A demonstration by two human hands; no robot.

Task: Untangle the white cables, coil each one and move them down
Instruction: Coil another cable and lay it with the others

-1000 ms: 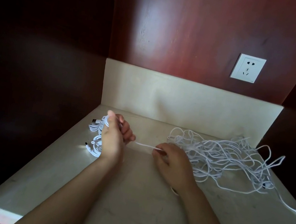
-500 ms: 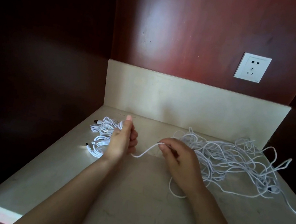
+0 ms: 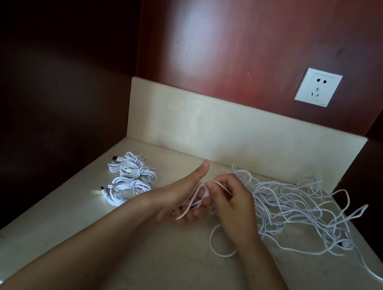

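**A:** How far along is it?

**B:** Partway, I'd judge. Several coiled bundles (image 3: 131,176) lie on the surface (image 3: 164,278) at nine o'clock from the hands. I can't count them exactly.

**A:** And what's left?

**B:** A big tangled heap (image 3: 300,212) sprawls at three o'clock, so most of the work looks undone.

**A:** The hands?

**B:** The left hand (image 3: 175,195), thumb up, has its fingers (image 3: 196,213) curled under loops of one white cable (image 3: 194,196). The right hand (image 3: 235,209) pinches that cable's strand, probably laying on a turn. The slack loops on the surface at six o'clock.
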